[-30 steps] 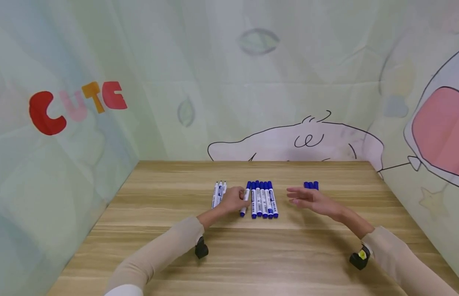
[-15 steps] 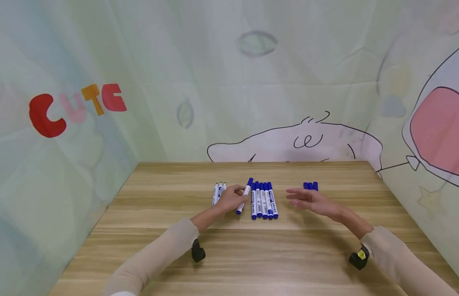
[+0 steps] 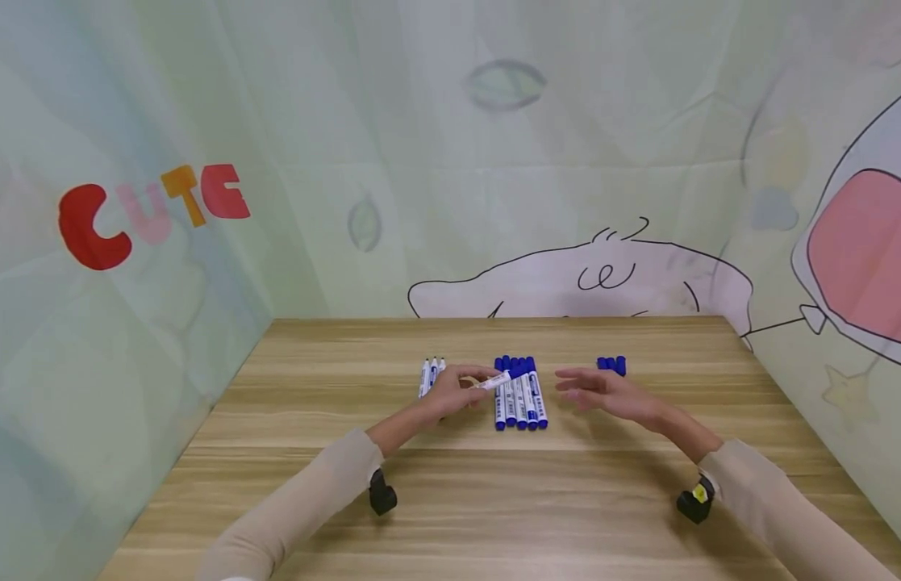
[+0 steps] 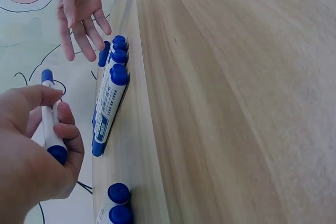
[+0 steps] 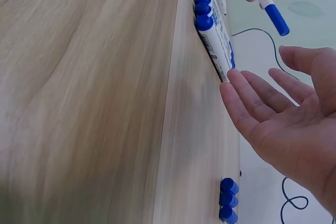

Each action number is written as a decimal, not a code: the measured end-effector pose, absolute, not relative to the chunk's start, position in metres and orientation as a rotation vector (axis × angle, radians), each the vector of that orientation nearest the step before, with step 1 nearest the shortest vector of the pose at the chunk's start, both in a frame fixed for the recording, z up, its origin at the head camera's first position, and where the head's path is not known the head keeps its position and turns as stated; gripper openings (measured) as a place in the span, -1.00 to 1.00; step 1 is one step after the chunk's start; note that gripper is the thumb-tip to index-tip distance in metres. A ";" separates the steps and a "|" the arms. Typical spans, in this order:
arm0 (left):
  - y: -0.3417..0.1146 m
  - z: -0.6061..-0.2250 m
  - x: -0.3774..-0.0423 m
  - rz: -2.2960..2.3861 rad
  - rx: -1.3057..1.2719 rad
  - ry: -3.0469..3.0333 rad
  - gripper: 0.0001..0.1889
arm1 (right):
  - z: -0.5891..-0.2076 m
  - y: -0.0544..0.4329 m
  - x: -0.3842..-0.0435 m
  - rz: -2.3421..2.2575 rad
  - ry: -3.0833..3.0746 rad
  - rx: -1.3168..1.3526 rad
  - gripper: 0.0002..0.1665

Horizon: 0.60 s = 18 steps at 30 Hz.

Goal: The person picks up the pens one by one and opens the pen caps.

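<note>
A white whiteboard marker [image 3: 496, 380] with a blue cap is pinched in my left hand [image 3: 448, 393], held above the table and tilted so its cap points toward my right hand. In the left wrist view, thumb and fingers wrap the middle of this marker [image 4: 51, 121]. Below it lies a row of several capped whiteboard markers [image 3: 521, 410], side by side. My right hand [image 3: 613, 396] hovers to the right of that row with fingers extended and spread, holding nothing; the right wrist view shows its palm [image 5: 299, 135].
Left of the row, three uncapped markers [image 3: 429, 376] lie partly behind my left hand. Three loose blue caps [image 3: 611, 365] sit together beyond my right hand. A printed curtain [image 3: 334, 161] surrounds the wooden table [image 3: 508, 500].
My left hand has lifted the leftmost capped marker off the table and tipped its cap to the right. The right hand has shifted slightly left.
</note>
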<state>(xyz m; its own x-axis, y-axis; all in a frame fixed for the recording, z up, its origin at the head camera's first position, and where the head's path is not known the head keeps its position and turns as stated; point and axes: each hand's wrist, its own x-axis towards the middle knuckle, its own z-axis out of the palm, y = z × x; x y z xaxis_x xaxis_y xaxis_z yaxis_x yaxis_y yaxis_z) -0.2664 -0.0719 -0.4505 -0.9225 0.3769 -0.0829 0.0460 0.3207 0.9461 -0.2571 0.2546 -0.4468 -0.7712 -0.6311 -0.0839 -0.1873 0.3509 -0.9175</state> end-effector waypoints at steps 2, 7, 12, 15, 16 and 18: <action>-0.073 -0.450 -0.268 1.608 0.471 2.295 -0.62 | -0.446 0.252 -0.258 -1.398 2.195 -0.710 -0.31; -0.075 -0.444 -0.268 1.491 0.636 2.320 -0.62 | -0.445 0.240 -0.261 -1.379 2.197 -0.707 -0.37; -0.072 -0.440 -0.268 1.395 0.718 2.377 -0.65 | -0.442 0.227 -0.263 -1.391 2.150 -0.712 -0.35; -0.069 -0.440 -0.268 1.378 0.753 2.394 -0.66 | -0.442 0.219 -0.264 -1.372 2.138 -0.691 -0.32; -0.068 -0.439 -0.268 1.374 0.760 2.398 -0.67 | -0.442 0.217 -0.265 -1.364 2.139 -0.684 -0.32; -0.066 -0.439 -0.268 1.369 0.770 2.404 -0.67 | -0.441 0.211 -0.266 -1.351 2.141 -0.669 -0.31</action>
